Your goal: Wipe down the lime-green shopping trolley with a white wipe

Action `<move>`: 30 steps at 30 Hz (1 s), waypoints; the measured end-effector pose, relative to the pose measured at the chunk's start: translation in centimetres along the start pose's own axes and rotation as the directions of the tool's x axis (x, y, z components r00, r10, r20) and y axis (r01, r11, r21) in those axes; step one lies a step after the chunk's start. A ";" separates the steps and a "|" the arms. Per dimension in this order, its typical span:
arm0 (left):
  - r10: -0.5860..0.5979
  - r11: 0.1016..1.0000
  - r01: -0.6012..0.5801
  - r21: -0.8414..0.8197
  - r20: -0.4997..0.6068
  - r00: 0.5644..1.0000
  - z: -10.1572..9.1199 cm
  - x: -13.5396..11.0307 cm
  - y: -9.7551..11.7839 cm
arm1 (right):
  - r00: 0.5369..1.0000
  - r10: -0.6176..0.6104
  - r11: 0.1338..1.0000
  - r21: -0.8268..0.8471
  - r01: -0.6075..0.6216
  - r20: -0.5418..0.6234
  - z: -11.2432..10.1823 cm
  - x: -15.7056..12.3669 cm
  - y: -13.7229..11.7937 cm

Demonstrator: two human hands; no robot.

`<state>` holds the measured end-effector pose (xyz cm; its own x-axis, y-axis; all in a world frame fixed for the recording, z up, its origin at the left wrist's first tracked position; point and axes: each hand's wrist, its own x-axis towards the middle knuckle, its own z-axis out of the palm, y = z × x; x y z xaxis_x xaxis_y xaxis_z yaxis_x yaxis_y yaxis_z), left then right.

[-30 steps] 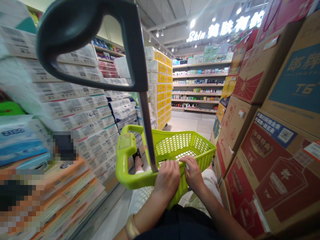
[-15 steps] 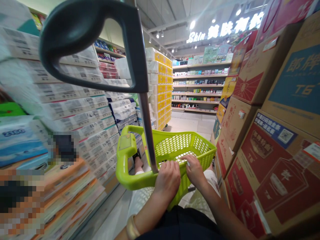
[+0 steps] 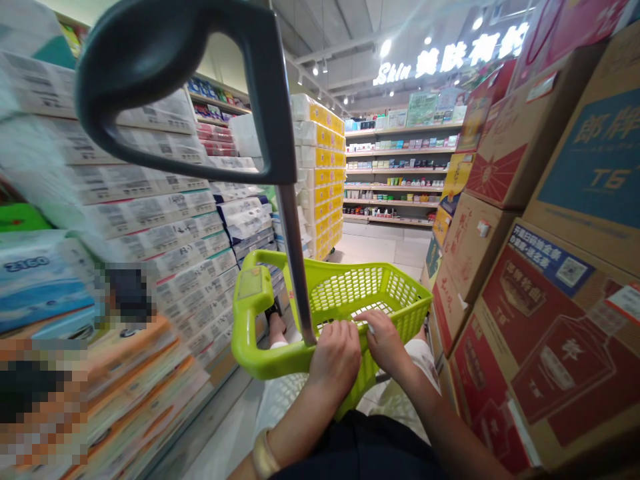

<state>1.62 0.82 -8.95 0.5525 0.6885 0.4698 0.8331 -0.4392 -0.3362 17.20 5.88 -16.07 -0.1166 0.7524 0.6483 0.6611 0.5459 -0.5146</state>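
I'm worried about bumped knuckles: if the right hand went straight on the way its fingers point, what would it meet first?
Probably the left hand, gripping the near rim of the basket close by the right hand. Depth is unclear; passing above, the right hand might meet the basket's far side.

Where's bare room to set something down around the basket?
Inside the green basket: visible bottom between far wall and hands. Also pale floor beyond, between yellow-white stack, shelves and cartons.
Crowded: near rim, with left hand, right hand, metal pole; left side, white packs; right side, cartons.
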 end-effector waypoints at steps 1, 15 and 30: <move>0.002 1.000 -0.002 0.002 -0.001 1.000 0.0 0.0 0.0 | 1.000 -0.016 1.000 0.008 0.016 0.015 0.1 0.0 -0.6; 0.021 0.996 -0.023 -0.082 -0.028 0.999 0.3 0.2 -1.0 | 0.999 0.035 0.994 -0.101 -0.034 0.005 -0.2 0.4 1.0; 0.076 0.980 -0.069 -0.185 0.031 0.997 2.9 2.4 -9.2 | 0.983 0.169 0.925 -0.331 -0.185 -0.076 -1.8 -0.2 4.1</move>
<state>-4.74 8.22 -7.11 0.6133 0.6705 0.4176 0.7831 -0.5850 -0.2109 21.30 7.27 -17.31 0.0538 0.8037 0.5926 0.8787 0.2438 -0.4105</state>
